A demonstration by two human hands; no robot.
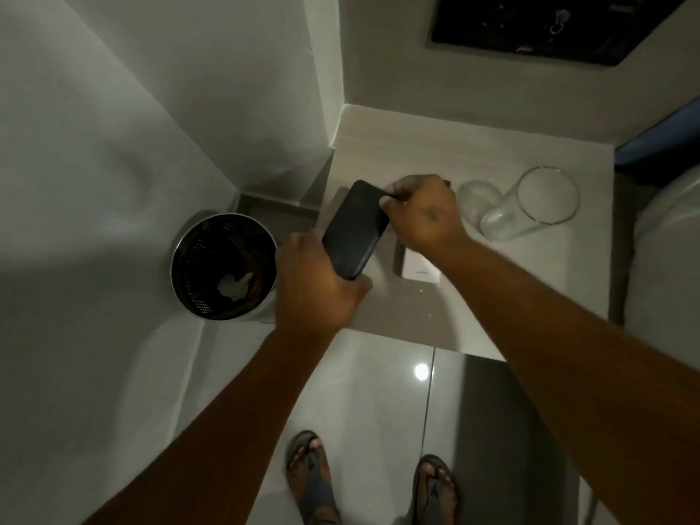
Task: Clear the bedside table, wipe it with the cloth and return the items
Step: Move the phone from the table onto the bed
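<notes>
A flat black case-like object [356,229] is held tilted above the left part of the beige bedside table [409,153]. My left hand [314,289] grips its near end and my right hand [424,214] pinches its far end. A small white box [420,269] lies on the table under my right wrist. To the right, two clear glasses rest on the table: a large one [530,210] tipped toward me and a smaller one [475,200] beside it. No cloth is visible.
A perforated metal waste bin [223,265] with paper inside stands on the floor left of the table. White walls close in on the left. A white bed edge [666,259] lies at the right. A dark panel [538,24] is set in the wall above. My sandalled feet stand on glossy tiles.
</notes>
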